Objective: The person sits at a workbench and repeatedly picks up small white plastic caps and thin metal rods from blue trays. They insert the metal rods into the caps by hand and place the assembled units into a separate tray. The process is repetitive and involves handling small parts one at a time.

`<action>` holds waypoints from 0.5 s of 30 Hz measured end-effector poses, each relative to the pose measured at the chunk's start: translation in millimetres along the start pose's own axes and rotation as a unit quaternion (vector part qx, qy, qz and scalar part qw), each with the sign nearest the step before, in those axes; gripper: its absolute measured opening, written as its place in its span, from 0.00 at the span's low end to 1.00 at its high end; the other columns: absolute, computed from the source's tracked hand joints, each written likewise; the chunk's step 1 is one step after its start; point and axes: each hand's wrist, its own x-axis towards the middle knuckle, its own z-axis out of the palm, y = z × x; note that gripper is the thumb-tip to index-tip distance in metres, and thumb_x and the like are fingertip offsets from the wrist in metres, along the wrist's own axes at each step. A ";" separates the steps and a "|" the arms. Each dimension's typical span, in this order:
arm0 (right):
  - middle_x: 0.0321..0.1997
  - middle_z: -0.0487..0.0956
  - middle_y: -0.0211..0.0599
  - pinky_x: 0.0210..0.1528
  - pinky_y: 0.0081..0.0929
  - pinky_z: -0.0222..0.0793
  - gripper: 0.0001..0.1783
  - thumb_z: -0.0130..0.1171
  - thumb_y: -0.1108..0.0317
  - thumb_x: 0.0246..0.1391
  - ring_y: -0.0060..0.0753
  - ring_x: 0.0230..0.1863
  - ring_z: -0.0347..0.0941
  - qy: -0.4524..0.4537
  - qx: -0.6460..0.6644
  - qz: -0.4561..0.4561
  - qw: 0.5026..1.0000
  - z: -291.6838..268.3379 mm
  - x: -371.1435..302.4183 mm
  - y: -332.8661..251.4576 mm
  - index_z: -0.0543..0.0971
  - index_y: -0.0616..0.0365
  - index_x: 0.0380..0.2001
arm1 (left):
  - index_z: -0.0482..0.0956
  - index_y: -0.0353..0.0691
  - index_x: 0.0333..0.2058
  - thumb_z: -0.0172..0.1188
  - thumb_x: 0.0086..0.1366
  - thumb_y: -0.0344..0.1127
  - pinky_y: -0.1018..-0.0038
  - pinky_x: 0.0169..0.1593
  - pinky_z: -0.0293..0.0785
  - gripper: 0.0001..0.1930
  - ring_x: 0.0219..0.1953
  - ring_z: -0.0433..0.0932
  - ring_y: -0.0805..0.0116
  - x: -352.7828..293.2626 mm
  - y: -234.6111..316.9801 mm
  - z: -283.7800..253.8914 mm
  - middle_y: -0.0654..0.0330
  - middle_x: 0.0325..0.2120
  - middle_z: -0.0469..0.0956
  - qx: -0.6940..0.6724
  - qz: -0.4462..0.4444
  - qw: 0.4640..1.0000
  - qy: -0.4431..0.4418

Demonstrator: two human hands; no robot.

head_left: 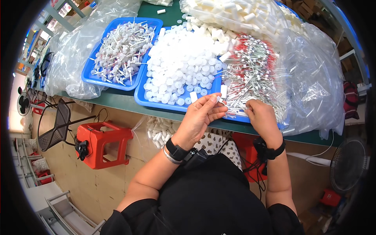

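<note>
My left hand [200, 117] is closed in a pinch over the front edge of the middle tray. Between its thumb and fingertips is a small white piece [220, 101] whose details are too small to tell. My right hand [263, 118] is at the front of a heap of thin white-and-red stick-like leads [250, 66], thumb and forefinger pressed together; what they grip, if anything, cannot be made out. Translucent white discs [180, 64] fill the middle blue tray [156, 102]. White cylinders [194, 97] stand or lie near my left fingers.
To the left, another blue tray [91, 79] holds assembled disc-and-stem pieces [123, 51]. A plastic bag of cream cylinders [250, 15] lies at the back. Clear plastic bags [313, 82] flank the green table [121, 101]. Below are a red stool [100, 143] and a fan [347, 164].
</note>
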 end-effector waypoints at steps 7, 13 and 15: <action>0.28 0.78 0.44 0.30 0.36 0.71 0.04 0.60 0.74 0.49 0.44 0.27 0.77 0.033 0.087 0.037 0.995 -0.7 -0.4 -1.2 0.77 0.62 0.31 | 0.70 0.32 0.52 0.53 0.70 0.38 0.74 0.50 0.77 0.18 0.44 0.79 0.67 1.7 -1.3 1.1 0.53 0.41 0.78 -0.032 0.003 0.999 0.016; 0.26 0.78 0.39 0.25 0.26 0.68 0.04 0.61 0.74 0.51 0.32 0.25 0.76 0.011 0.183 0.005 0.983 -18.5 -4.3 -31.9 0.77 0.61 0.31 | 0.71 0.32 0.51 0.54 0.69 0.37 0.74 0.50 0.78 0.17 0.44 0.79 0.66 3.2 -4.2 6.2 0.53 0.40 0.78 -0.062 0.004 0.998 0.013; 0.27 0.78 0.39 0.25 0.26 0.68 0.04 0.61 0.75 0.51 0.32 0.24 0.75 0.023 0.179 -0.015 0.984 -19.5 -4.7 -33.7 0.77 0.61 0.31 | 0.71 0.32 0.51 0.54 0.69 0.37 0.74 0.50 0.78 0.17 0.44 0.79 0.66 3.6 -5.8 6.5 0.53 0.40 0.78 -0.062 0.006 0.998 0.010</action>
